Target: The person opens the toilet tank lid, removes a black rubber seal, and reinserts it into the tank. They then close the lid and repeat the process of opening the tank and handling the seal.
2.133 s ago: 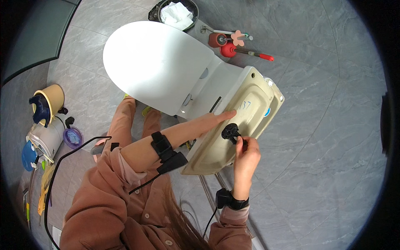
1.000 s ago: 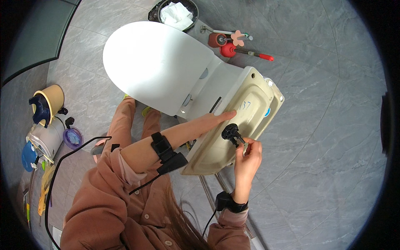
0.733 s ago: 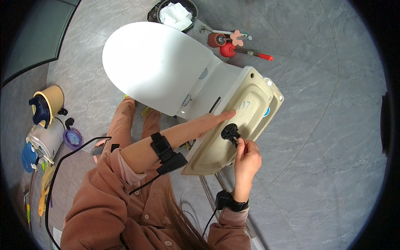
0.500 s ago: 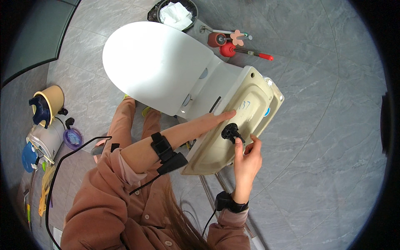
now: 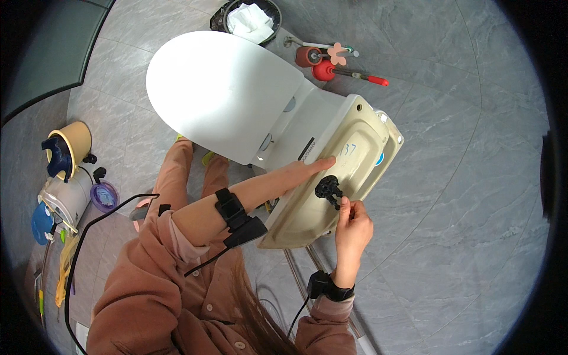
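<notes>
A cream toilet tank lid (image 5: 362, 131) shows its hollow underside, with blue handwritten marks on it. From the middle of the hollow sticks out a black plastic flush-button fitting (image 5: 325, 187) with thin prongs. My right hand (image 5: 354, 228) pinches the tip of these prongs between thumb and bent index finger. My left hand (image 5: 312, 168) grips the lid's near-left edge, one digit lying over the cream face; the other fingers are hidden. Left of the lid is the white toilet (image 5: 219, 89), its seat cover down.
Behind the toilet stand a lined trash bin (image 5: 277, 15), a toilet brush in a holder (image 5: 307, 57) and a red plunger (image 5: 323, 70). Metal pipes (image 5: 316, 260) lie below the lid. At the left are a yellow bucket (image 5: 77, 139) and a purple basin (image 5: 105, 197).
My right hand has closed its thumb and index finger on the prong tip and shifted slightly down. The left hand and lid have stayed in place.
</notes>
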### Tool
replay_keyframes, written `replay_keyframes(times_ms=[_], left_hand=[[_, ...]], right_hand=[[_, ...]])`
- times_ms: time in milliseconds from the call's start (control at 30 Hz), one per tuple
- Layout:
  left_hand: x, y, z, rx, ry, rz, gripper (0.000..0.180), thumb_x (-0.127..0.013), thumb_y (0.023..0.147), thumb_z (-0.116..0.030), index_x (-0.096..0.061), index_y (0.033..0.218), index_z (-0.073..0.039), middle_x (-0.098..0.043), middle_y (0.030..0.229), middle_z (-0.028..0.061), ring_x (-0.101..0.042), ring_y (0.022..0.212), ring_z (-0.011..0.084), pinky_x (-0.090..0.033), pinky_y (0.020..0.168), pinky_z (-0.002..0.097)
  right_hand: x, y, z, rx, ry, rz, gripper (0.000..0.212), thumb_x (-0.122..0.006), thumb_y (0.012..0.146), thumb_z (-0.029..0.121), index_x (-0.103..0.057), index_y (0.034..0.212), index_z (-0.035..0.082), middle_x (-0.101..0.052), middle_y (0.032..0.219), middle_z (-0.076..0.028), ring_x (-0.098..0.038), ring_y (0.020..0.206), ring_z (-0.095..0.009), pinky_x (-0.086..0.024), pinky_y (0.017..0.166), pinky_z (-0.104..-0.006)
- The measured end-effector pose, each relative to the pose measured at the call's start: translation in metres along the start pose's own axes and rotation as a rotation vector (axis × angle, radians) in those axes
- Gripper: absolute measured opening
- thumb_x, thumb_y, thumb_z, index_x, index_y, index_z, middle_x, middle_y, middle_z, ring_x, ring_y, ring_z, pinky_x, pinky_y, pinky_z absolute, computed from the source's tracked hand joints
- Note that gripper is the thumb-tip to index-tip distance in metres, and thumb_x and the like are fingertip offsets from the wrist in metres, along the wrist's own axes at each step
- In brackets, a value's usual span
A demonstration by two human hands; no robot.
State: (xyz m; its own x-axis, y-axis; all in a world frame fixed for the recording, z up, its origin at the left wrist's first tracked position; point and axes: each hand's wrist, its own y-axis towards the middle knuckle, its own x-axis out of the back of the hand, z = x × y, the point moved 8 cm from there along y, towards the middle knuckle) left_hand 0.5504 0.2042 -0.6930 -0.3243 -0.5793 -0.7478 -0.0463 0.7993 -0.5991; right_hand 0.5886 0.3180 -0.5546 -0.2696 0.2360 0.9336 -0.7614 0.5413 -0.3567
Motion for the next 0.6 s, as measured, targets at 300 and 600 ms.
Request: replay_keyframes(times_ms=[300,600], left_hand=[[-0.002,0.006,0.004,-0.02,-0.068,-0.012,0.07,-0.052,0.092,-0.061,-0.058,0.12,0.003,-0.066,0.103,0.0109,-0.065,0.084,0.0123,-0.053,0.066,0.0234],[-0.001,0.007,0.005,-0.023,-0.074,-0.016,0.071,-0.053,0.091,-0.061,-0.058,0.121,0.003,-0.066,0.104,0.0096,-0.065,0.085,0.0118,-0.054,0.068,0.0232]], right_hand=[[0.01,-0.006,-0.004,-0.029,0.102,-0.059,0.021,-0.066,0.09,0.025,-0.061,0.099,0.007,-0.054,0.059,-0.008,-0.056,0.052,-0.023,-0.044,0.051,-0.0367],[0.011,-0.008,-0.001,-0.034,0.132,-0.109,0.027,-0.066,0.091,0.033,-0.062,0.086,0.007,-0.055,0.058,-0.008,-0.054,0.05,-0.025,-0.042,0.05,-0.0383]])
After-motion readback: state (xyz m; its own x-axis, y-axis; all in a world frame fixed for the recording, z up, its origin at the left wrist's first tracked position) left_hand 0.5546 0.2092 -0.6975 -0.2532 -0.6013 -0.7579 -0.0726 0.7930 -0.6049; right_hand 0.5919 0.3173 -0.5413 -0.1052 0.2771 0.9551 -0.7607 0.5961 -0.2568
